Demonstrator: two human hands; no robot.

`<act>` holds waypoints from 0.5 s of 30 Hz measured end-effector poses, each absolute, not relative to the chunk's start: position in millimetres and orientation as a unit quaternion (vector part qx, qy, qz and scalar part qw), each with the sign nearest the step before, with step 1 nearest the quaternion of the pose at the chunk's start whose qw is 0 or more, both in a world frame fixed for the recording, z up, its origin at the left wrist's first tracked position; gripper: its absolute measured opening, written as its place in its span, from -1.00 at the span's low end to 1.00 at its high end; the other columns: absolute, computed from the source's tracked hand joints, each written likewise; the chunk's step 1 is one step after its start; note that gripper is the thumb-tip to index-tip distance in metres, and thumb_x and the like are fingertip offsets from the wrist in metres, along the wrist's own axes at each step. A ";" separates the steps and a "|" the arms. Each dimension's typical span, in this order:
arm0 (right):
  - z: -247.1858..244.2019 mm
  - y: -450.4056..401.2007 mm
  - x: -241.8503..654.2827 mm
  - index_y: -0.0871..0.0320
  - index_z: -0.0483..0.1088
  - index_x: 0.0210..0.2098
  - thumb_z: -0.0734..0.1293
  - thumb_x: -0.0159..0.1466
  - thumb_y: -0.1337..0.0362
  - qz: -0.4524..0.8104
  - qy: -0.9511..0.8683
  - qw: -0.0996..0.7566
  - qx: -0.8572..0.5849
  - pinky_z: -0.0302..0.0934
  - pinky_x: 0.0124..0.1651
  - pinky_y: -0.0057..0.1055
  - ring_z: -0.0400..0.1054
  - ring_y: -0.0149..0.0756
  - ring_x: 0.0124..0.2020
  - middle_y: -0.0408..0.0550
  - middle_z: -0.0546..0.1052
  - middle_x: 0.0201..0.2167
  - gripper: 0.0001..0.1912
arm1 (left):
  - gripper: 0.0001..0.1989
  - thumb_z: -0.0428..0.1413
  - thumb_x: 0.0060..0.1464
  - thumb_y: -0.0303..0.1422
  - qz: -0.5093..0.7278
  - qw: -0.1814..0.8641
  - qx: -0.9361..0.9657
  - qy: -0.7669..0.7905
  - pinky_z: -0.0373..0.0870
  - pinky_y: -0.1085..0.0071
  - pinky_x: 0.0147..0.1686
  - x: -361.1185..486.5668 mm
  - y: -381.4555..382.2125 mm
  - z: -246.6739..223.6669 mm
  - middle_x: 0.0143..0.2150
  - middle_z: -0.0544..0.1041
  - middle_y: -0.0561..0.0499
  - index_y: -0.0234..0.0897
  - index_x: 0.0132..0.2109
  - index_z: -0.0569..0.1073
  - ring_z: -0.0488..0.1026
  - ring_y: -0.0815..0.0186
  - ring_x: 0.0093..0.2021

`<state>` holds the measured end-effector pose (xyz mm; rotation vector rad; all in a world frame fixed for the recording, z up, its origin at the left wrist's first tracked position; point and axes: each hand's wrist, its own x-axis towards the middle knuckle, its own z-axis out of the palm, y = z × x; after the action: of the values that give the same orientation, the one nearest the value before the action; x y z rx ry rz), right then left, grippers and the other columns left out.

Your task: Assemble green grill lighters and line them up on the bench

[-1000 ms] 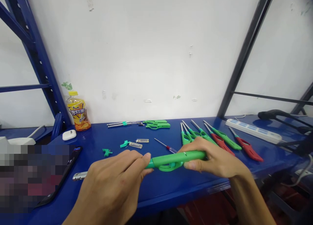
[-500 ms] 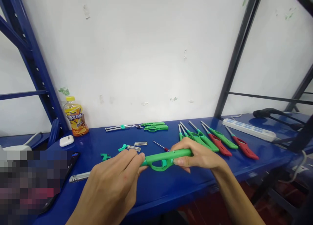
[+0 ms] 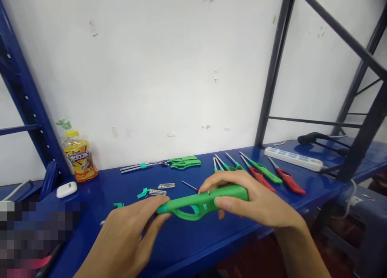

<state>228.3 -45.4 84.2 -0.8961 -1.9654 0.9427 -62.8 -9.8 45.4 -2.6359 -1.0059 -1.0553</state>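
Observation:
A green long-nosed gas lighter (image 3: 204, 201) is held across both hands above the blue table. My left hand (image 3: 130, 233) closes round its teal collar and barrel; a bit of metal tip shows past the hand. My right hand (image 3: 256, 201) wraps the handle, thumb on the near side, fingers over the top. Beyond the hands lie two clear fuel tanks (image 3: 158, 192), a teal plastic piece (image 3: 142, 193) and another teal piece (image 3: 118, 205). A thin screwdriver (image 3: 190, 185) is partly hidden behind my right hand.
Metal barrels (image 3: 133, 169) and green handle shells (image 3: 186, 163) lie near the wall. Green lighters (image 3: 266, 172) and red lighters (image 3: 290, 180) fan out right, before a power strip (image 3: 293, 159). A drink bottle (image 3: 80, 159) and white earphone case (image 3: 66, 190) stand left.
The lighter is tilted more, its handle showing larger and nearer. My left hand has shifted left and down in view. The view has turned slightly right.

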 end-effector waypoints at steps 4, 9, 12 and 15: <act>71.8 -20.7 227.5 0.05 0.43 0.22 0.47 0.31 0.08 0.538 -0.756 0.320 -0.190 0.26 -0.56 -0.59 0.60 -0.19 -0.22 0.18 0.51 0.17 -0.48 | -0.78 -0.02 0.41 -0.32 -0.322 0.077 -0.882 -0.336 0.53 0.38 -0.36 -63.0 -9.1 46.6 -0.13 0.71 0.06 -0.08 -0.06 0.53 0.69 0.20 -0.22; 64.2 -9.8 217.7 0.08 0.35 0.28 0.43 0.32 0.13 0.652 -0.690 0.303 -0.087 0.27 -0.57 -0.61 0.61 -0.18 -0.23 0.18 0.52 0.07 -0.44 | -0.77 -0.02 0.41 -0.32 -0.324 0.094 -0.876 -0.344 0.53 0.27 -0.20 -66.3 -9.5 44.7 -0.06 0.69 0.03 -0.09 0.03 0.52 0.66 0.16 -0.13; 64.1 -10.1 207.5 0.11 0.39 0.23 0.46 0.28 0.25 0.680 -0.651 0.316 -0.118 0.27 -0.55 -0.61 0.58 -0.28 -0.32 0.14 0.56 0.03 -0.46 | -0.74 -0.02 0.40 -0.33 -0.330 0.115 -0.866 -0.358 0.51 0.20 -0.16 -70.3 -3.0 42.2 -0.08 0.68 0.00 -0.11 0.08 0.52 0.62 0.13 -0.14; 62.5 -7.8 195.5 0.03 0.32 0.31 0.46 0.20 0.37 0.711 -0.617 0.313 -0.126 0.25 -0.57 -0.61 0.56 -0.35 -0.39 0.16 0.52 0.15 -0.30 | -0.70 -0.04 0.36 -0.40 -0.312 0.156 -0.853 -0.388 0.48 0.09 -0.13 -70.8 4.4 37.1 -0.17 0.64 -0.07 -0.18 0.06 0.55 0.56 0.07 -0.16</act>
<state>195.5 -7.8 62.5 -0.3332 -1.6281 1.8744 -70.8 4.4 37.1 -2.4435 -1.1102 -0.8932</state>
